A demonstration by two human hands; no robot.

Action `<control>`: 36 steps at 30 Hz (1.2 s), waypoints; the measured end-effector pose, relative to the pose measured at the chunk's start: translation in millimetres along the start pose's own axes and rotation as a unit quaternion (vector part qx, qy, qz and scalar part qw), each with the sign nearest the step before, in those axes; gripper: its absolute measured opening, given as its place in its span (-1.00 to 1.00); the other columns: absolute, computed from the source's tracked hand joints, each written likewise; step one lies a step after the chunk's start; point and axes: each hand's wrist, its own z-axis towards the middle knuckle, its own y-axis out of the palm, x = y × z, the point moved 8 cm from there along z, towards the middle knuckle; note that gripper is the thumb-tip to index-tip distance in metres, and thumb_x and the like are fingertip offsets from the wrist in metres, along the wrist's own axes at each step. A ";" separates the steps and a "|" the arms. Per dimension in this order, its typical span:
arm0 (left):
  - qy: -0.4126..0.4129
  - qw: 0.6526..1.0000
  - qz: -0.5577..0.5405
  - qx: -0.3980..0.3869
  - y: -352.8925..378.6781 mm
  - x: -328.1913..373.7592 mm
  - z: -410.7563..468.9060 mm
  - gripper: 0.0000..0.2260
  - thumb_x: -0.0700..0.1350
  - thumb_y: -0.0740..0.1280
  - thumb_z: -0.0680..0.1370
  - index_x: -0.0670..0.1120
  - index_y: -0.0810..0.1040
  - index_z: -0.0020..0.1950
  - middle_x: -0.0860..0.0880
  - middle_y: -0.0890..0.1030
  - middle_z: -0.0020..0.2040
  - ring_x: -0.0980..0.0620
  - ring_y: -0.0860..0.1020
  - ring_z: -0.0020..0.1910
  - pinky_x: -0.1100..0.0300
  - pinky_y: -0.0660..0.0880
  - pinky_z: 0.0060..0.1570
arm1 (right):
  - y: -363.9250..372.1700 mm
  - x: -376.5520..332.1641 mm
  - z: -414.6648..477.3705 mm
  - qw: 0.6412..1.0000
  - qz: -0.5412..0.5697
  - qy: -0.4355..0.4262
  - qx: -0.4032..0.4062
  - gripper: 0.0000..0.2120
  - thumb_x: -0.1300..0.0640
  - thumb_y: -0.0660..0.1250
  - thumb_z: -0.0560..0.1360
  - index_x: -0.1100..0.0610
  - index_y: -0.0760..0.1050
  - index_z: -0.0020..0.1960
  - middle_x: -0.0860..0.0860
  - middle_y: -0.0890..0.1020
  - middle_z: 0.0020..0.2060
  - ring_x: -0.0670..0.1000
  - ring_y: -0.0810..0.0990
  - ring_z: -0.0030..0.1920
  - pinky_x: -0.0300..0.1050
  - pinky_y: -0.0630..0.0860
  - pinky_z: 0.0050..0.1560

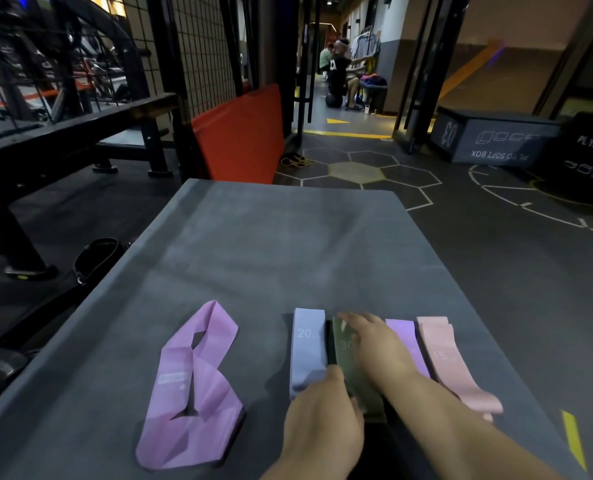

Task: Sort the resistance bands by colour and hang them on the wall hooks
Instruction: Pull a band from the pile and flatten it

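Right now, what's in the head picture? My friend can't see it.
The left hand and right hand rest on an olive resistance band marked 30, in a row with a lavender band, a purple band and a pink band on a grey padded surface. A lilac band lies folded further left.

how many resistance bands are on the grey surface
5: a big lilac-pink band lying loose at left, then side by side a lavender band, an olive band under the right hand, a purple band and a pink band. More may be stacked or hidden.
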 end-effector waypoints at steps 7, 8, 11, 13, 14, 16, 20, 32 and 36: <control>0.019 0.999 0.003 0.031 -0.2 1.3 -0.8 -0.78 -0.01 0.11 0.60 -0.07 0.35 0.19 -0.08 0.56 0.01 -0.11 0.56 0.04 0.15 0.41 -0.08 | 10.7 -1.7 -1.6 0.996 -0.082 -0.018 -0.036 -0.33 0.18 0.21 0.51 -0.03 0.06 0.56 -0.06 0.15 0.51 0.00 0.31 0.43 -0.14 0.33 0.34; 0.019 0.999 0.004 0.032 0.9 0.6 -1.9 -0.78 -0.01 0.11 0.60 -0.07 0.34 0.19 -0.07 0.57 0.04 -0.11 0.56 0.04 0.14 0.42 -0.07 | 11.6 -1.3 -1.4 0.996 -0.081 -0.019 -0.035 -0.34 0.17 0.21 0.51 -0.03 0.06 0.56 -0.06 0.15 0.51 -0.01 0.31 0.43 -0.13 0.33 0.34; -0.003 1.000 -0.003 0.003 6.1 -4.0 4.9 -0.76 -0.01 0.11 0.61 -0.06 0.30 0.24 -0.08 0.54 0.12 -0.10 0.53 0.11 0.10 0.43 0.01 | 14.1 1.0 2.1 0.996 -0.080 -0.025 -0.028 -0.38 0.21 0.15 0.53 -0.02 0.07 0.55 -0.08 0.15 0.51 -0.02 0.31 0.43 -0.14 0.34 0.32; -0.031 0.998 -0.021 -0.043 13.2 -8.0 8.8 -0.73 0.01 0.11 0.62 -0.03 0.26 0.29 -0.10 0.50 0.23 -0.11 0.48 0.20 0.05 0.42 0.11 | 17.0 4.5 5.1 0.996 -0.082 -0.026 -0.026 -0.39 0.25 0.12 0.54 -0.04 0.08 0.55 -0.08 0.15 0.51 -0.03 0.31 0.43 -0.14 0.36 0.31; -0.034 0.998 -0.020 -0.055 15.0 -8.1 9.0 -0.72 0.01 0.12 0.62 -0.02 0.24 0.30 -0.11 0.48 0.25 -0.12 0.47 0.22 0.03 0.42 0.13 | 18.9 6.7 7.1 0.996 -0.086 -0.028 -0.026 -0.40 0.25 0.11 0.55 -0.04 0.08 0.54 -0.08 0.16 0.51 -0.04 0.31 0.43 -0.13 0.37 0.31; -0.016 0.999 -0.011 -0.042 13.8 -6.0 6.8 -0.73 0.01 0.12 0.62 -0.02 0.23 0.28 -0.10 0.50 0.23 -0.12 0.48 0.21 0.03 0.42 0.10 | 22.3 10.4 11.4 0.994 -0.096 -0.036 -0.027 -0.41 0.24 0.10 0.56 -0.04 0.09 0.54 -0.08 0.18 0.50 -0.04 0.32 0.42 -0.14 0.37 0.33; 0.021 0.999 -0.031 0.016 8.2 -4.9 -0.5 -0.82 0.01 0.12 0.61 0.00 0.24 0.17 -0.04 0.55 0.12 -0.11 0.53 0.12 0.09 0.43 -0.01 | 24.7 12.1 18.5 0.989 -0.128 -0.072 -0.026 -0.43 0.25 0.11 0.58 -0.01 0.08 0.55 -0.08 0.21 0.50 -0.07 0.25 0.45 -0.19 0.29 0.40; 0.037 0.997 -0.044 0.041 12.1 -6.9 2.5 -0.81 0.03 0.12 0.60 0.02 0.24 0.16 0.01 0.58 0.07 -0.09 0.55 0.08 0.11 0.43 -0.07 | 24.0 16.4 18.2 0.992 -0.101 -0.071 -0.012 -0.53 0.14 0.05 0.64 -0.03 0.13 0.53 -0.08 0.26 0.48 -0.08 0.29 0.42 -0.22 0.27 0.39; 0.041 0.997 -0.047 0.050 11.6 -8.1 1.3 -0.80 0.04 0.12 0.61 0.00 0.24 0.18 0.01 0.57 0.07 -0.07 0.55 0.07 0.13 0.38 -0.12 | 13.8 16.4 12.8 0.997 -0.061 -0.051 0.002 -0.57 0.02 0.09 0.65 -0.06 0.21 0.51 -0.07 0.25 0.49 -0.04 0.28 0.44 -0.22 0.21 0.39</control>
